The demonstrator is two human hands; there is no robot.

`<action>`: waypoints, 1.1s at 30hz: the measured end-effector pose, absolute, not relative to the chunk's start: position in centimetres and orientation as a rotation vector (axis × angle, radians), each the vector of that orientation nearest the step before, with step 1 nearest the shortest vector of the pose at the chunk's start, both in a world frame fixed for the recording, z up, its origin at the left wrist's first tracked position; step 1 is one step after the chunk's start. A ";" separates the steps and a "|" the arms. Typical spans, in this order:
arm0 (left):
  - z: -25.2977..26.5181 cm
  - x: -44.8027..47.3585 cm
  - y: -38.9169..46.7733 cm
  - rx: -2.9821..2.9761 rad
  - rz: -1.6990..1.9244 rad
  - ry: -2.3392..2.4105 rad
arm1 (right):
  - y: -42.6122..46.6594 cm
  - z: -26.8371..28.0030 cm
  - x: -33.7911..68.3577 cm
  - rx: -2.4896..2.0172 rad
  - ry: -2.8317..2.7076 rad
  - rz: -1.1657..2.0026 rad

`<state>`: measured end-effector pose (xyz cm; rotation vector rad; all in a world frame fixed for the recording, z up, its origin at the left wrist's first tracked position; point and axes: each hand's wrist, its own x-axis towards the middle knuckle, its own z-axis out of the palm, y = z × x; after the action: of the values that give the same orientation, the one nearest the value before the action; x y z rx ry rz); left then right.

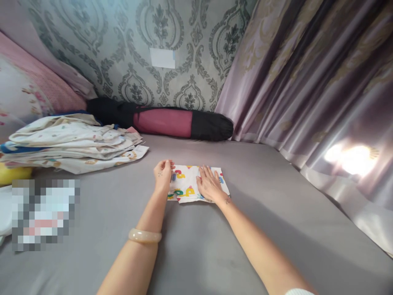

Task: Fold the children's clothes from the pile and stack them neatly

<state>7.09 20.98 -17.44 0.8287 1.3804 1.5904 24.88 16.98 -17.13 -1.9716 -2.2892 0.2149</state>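
A folded white cloth [186,184] with colourful printed figures lies flat on the grey bed sheet [196,241]. At its left edge is my left hand [162,174], its fingers curled and pinched together on the cloth's border. My right hand [210,183] rests palm down on the right half of the cloth, fingers stretched out and slightly apart. Part of the print is hidden under that hand. A pale bangle [145,236] sits on my left forearm.
A heap of folded printed fabric [76,143] lies to the left. Behind is a long black and maroon bag [162,122] against the patterned wall [119,53]. Shiny curtains [294,82] hang on the right. A yellow object [14,174] and a blurred-out item [46,215] lie at far left.
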 end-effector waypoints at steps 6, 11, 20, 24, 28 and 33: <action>-17.1 6.9 21.1 0.651 1.609 1.327 | 16.8 -16.2 22.4 -1.914 -2.268 0.197; -17.0 6.7 21.3 0.526 1.589 1.283 | 16.9 -17.1 21.6 -1.919 -2.249 0.196; -16.6 6.5 21.3 0.431 1.612 1.246 | 16.8 -17.6 21.9 -1.916 -2.258 0.159; -16.5 6.5 21.2 0.447 1.602 1.251 | 16.9 -17.2 21.2 -1.928 -2.242 0.159; -16.6 6.4 21.2 0.455 1.602 1.247 | 16.9 -17.0 19.6 -1.857 -2.257 0.154; -16.7 6.2 21.3 0.450 1.604 1.259 | 17.0 -17.5 18.4 -1.841 -2.243 0.157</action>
<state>6.19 21.28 -16.69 0.4498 1.2586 1.6044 18.39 16.95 -17.54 -1.8406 -2.2429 0.1571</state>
